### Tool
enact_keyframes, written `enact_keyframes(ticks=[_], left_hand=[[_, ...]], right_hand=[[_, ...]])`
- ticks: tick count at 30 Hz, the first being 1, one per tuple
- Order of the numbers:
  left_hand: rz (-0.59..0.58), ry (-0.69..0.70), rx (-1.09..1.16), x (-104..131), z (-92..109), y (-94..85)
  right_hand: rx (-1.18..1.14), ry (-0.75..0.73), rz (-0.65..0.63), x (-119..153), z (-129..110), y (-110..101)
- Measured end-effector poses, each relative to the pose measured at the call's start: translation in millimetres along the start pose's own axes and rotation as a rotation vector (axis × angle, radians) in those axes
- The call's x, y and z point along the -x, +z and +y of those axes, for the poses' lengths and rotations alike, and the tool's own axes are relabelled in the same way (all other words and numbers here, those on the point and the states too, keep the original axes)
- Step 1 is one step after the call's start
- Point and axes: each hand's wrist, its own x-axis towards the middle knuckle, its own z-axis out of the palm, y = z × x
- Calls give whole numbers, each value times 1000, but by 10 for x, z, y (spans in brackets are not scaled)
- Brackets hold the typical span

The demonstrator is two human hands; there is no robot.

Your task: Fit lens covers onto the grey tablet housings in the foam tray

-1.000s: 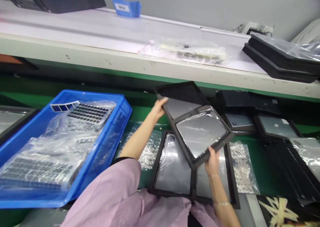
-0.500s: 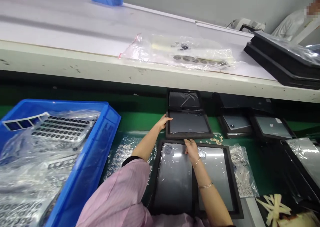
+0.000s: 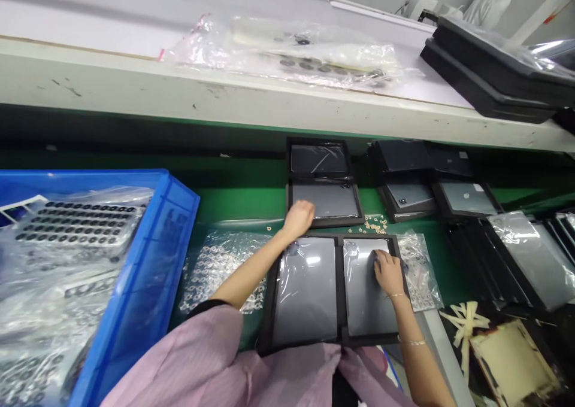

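A black foam tray lies close in front of me, holding two grey tablet-like panels under clear film. My right hand is over the upper part of the right panel, fingers bent and pinched together at its surface; what is between the fingertips is too small to name. My left hand is curled closed at the near left part of a second tray's panel. Its fingertips are hidden, so I cannot tell what they hold. The left panel of the near tray lies untouched.
At left stands a blue bin with bagged sheets of round black parts. Bags of small rings flank the near tray. Loose small rings lie beyond it. More trays stand at right. A white shelf crosses above.
My right hand has moved from the near tray's top middle onto the right panel. My left hand has gone from the far tray's left edge to its near left part and curled. The view has shifted.
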Motion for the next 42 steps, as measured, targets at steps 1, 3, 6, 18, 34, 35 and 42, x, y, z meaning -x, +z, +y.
enact_keyframes(ticks=[1,3,6,18,34,35,42], left_hand=[[-58,59,-39,187,99,85],[-115,121,-123,537,275,268],[-81,104,-246,883,434,502],[43,-112,-435,1051,502,719],[23,-70,-496,1079,448,584],[28,-77,-497,1074,446,585],[2,-72,-468,856,442,532]], right_hand=[[46,-29,-2,-9,48,15],[127,-81,-5,-71,105,70],[226,-134,6,-192,144,172],[325,-194,13,-405,232,179],[275,-19,-40,-496,325,180],[270,-13,-58,-511,326,166],[214,25,-131,-543,333,59]])
